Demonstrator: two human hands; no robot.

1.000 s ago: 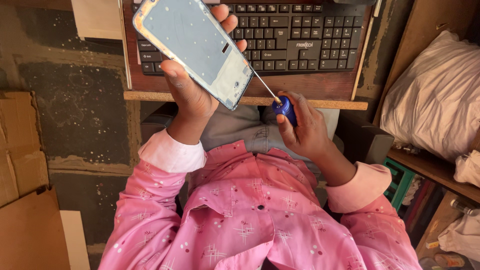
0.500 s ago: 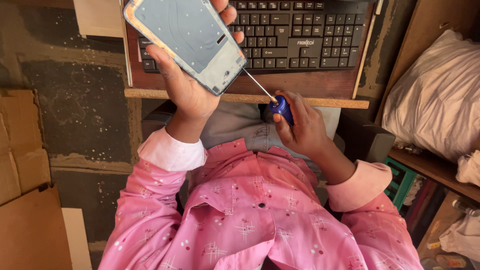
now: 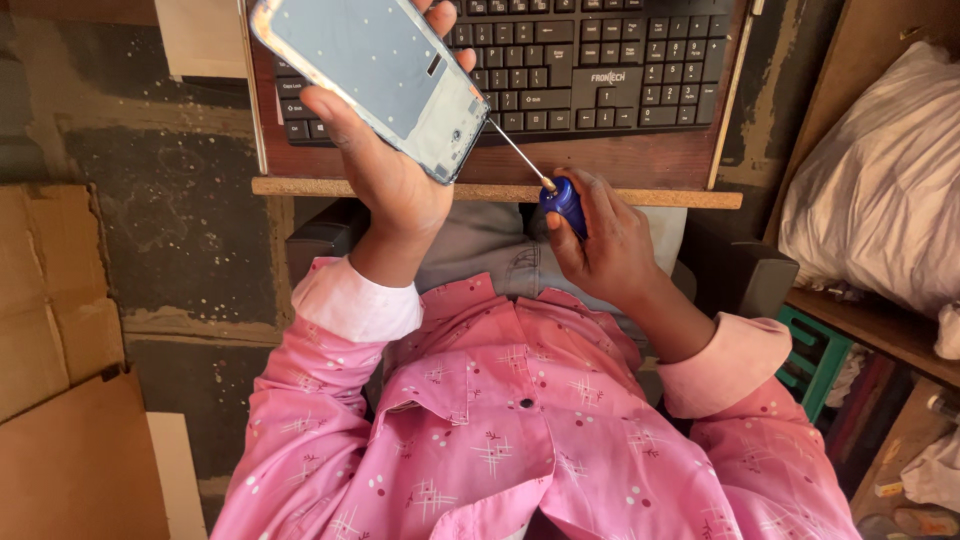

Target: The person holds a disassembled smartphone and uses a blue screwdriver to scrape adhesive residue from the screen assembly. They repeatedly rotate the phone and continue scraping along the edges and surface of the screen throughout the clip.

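Left hand: the left hand [image 3: 385, 175] is clamped around a phone frame [image 3: 375, 75], thumb along the near long edge, fingertips over the far edge; the frame is held in the air, tilted, above the front left part of the keyboard tray [image 3: 600, 165].
Right hand: the right hand [image 3: 600, 240] is closed on a blue-handled screwdriver [image 3: 562, 203], handle buried in the fingers, thin shaft angled up and left.
Contact: the tip meets the phone frame at its lower right corner; the screw itself is too small to tell.
Step in hand, judgement: the driver appears to be working a fastener at that corner. To do it well, keep the shaft in line with the screw, press lightly while turning, and hold the frame steady with the left grip so the tip cannot skate across the panel.
Risk, judgement: the frame is unsupported from below; a slip could scratch it or drop a loose screw into the lap.
Tray: carries a black keyboard [image 3: 600, 50], reaching its right edge.
Containers: a cardboard box [image 3: 50, 330] at left, contents not visible; a shelf [image 3: 860, 330] at right holds a white bundle [image 3: 880, 190].
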